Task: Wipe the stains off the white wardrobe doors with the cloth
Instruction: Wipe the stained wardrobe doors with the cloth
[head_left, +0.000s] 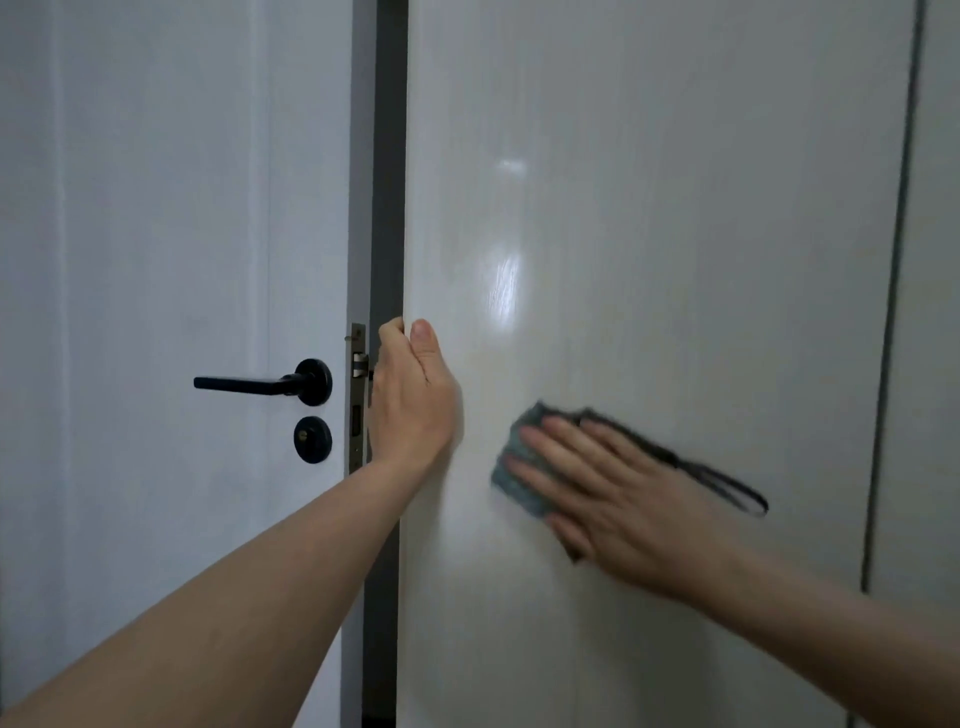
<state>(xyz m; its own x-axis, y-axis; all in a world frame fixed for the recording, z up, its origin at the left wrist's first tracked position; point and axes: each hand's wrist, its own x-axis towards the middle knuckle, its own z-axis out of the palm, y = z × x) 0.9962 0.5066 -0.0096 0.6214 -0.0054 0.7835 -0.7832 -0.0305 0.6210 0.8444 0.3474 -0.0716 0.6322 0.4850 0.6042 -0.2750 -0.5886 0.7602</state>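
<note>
The right hand (618, 499) lies flat on the white wardrobe door (649, 260). Its fingers (566, 452) are spread out straight and press a grey-green cloth (519, 483) against the door. The cloth sits under the fingertips and pokes out past them. A dark loop (727, 480) trails from the cloth, out behind the back of the hand. The hand looks blurry, so it seems to be rubbing right now.

The left hand (413, 400) holds the edge of the same door. Its fingers curl around the edge and out of sight, and the thumb (423, 338) rests on the front.

Past the left fingers is a dark gap, then a room door (156, 260) with a black handle (265, 384).

I cannot see any clear stains, because the door is shiny and the picture is soft.

To do this step well, I think the right hand should keep the cloth flat and push evenly. It should go over each patch in rows, so no spot gets missed. The left hand should hold the door tight so it does not swing away. The loop should stay clear of the rubbing.
</note>
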